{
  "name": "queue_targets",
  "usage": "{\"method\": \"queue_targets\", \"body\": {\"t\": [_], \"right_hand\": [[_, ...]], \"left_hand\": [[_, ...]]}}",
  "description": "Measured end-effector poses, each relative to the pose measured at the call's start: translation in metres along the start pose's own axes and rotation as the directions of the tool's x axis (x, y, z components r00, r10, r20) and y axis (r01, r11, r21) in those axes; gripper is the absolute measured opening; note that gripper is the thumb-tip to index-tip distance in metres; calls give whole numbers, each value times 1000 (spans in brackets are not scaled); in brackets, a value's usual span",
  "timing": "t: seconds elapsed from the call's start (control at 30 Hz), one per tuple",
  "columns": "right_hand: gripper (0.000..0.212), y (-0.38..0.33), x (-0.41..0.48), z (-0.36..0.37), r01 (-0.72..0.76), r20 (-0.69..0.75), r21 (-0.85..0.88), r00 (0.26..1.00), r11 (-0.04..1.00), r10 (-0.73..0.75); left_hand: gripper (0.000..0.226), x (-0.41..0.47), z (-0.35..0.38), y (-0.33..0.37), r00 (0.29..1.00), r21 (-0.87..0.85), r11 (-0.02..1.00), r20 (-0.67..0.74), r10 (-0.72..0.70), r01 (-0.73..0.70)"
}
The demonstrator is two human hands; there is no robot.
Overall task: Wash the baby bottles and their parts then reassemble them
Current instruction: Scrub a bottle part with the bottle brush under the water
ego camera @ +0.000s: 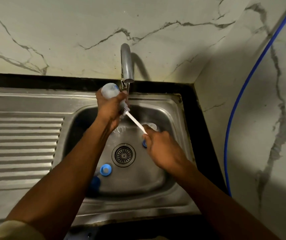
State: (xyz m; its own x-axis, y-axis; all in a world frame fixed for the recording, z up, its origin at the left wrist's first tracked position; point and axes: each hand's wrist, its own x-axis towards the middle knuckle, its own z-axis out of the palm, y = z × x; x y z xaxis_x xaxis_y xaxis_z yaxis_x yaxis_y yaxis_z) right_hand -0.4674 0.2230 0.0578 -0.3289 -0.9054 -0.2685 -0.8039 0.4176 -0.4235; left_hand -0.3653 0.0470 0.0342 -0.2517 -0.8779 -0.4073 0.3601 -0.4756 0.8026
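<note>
As two bare forearms reach out over the near rim of the stainless steel sink, a pale yellowish sleeve shows at the near left corner. Down in the basin, near left, lies a dark blue round cap. Just beyond it is a light blue screw ring with a pale teat in its middle, close to the round slotted drain.

Right of the drain, the right hand is curled around the near end of a white-handled bottle brush. A small blue piece peeps from under its fingers; what it is I cannot tell. A clear plastic part sits just beyond that hand.

The brush slants up and left to its bristle head, right at the mouth of a clear plastic baby bottle. The left hand grips this bottle around its middle, tilted above the far side of the basin, base up and left, mouth down towards the brush.

Water runs from the curved chrome tap just right of the bottle. A ribbed draining board stretches left. Behind are a black worktop strip, a white veined marble wall and, on the right, a blue hose.
</note>
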Motion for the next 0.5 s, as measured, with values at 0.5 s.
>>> {"method": "queue_targets", "body": {"t": [0.5], "right_hand": [[28,-2,-7,-10,94,-47,141,995,986,-88]], "left_hand": [[76,-8,0,4,999,-83,996,-44,-26,23]]}}
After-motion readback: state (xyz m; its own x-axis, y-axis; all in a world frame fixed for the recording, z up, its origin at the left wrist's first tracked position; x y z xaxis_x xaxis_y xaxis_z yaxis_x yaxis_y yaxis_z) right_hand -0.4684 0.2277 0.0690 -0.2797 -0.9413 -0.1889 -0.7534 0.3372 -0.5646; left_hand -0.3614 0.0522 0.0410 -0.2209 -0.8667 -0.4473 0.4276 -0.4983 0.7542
